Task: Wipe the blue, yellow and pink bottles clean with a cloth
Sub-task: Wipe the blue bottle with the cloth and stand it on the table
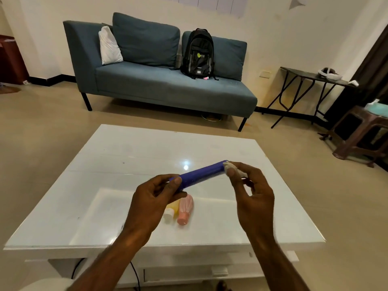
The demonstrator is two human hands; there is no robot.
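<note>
Above the white table [262, 175], I had the blue bottle [199, 172] held clear of the surface, lying nearly level, its far end tipped slightly up and away from the table's near edge. Left hand [151, 198] gripped the nearer end, thumb over the top and fingers curled beneath. Right hand [252, 190] pinched a small wad of cloth [227, 164] between thumb and fingertips, pressed against the bottle's far end.

Yellow bottle [173, 207] and pink bottle [184, 210] lay on their sides on the table, touching each other, directly under the left hand. Both looked untouched, so I judged the job early.

Risks as I read them:
- Left hand held only one end. A hard push from the cloth could lever the bottle out of that grip, and it would drop onto the two below.
- Cloth wad was small and sat at the very tip. It could slip out of the pinch, or skid off the end.
- Glossy tabletop: a knocked bottle would likely roll toward the edge.
- Motion blur hid the right fingertips somewhat, so I could not tell how much cloth met the bottle.
</note>
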